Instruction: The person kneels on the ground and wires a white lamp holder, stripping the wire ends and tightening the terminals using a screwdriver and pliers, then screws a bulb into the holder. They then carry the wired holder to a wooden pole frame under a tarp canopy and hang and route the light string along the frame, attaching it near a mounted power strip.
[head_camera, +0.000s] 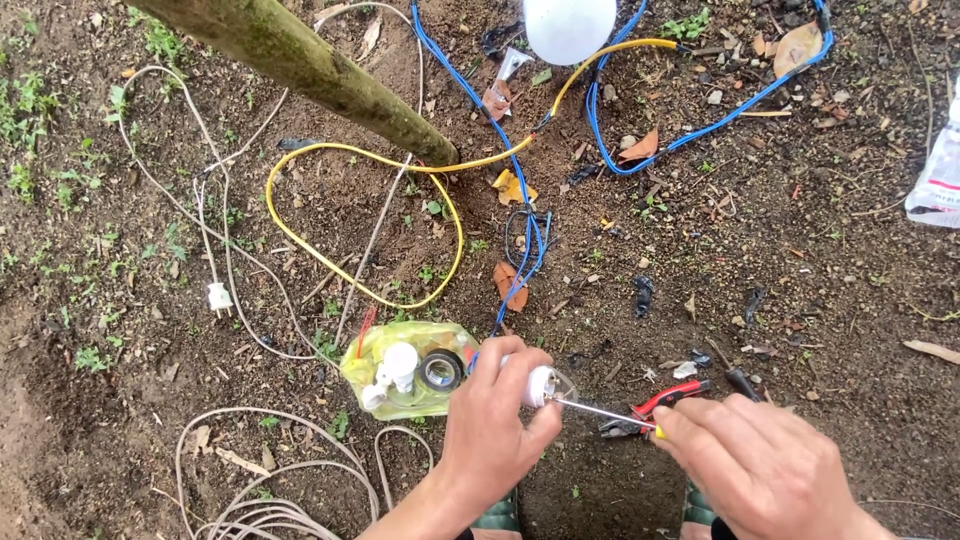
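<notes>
My left hand (495, 425) grips a small white round fitting (540, 385), which looks like a lamp socket, just above the soil. My right hand (765, 465) holds a screwdriver (600, 410) with a thin metal shaft whose tip touches the fitting. A blue wire (520, 250) runs from the fitting's side up across the ground. Red-handled pliers (660, 403) lie on the dirt between my hands, under the screwdriver.
A yellow-green plastic bag (395, 385) holds white fittings and a roll of black tape (440, 370). A yellow wire (330, 265), white cable with plug (218, 297), a mossy trunk (300, 65), a white bulb (570, 25) and a plastic bag (940, 175) lie around.
</notes>
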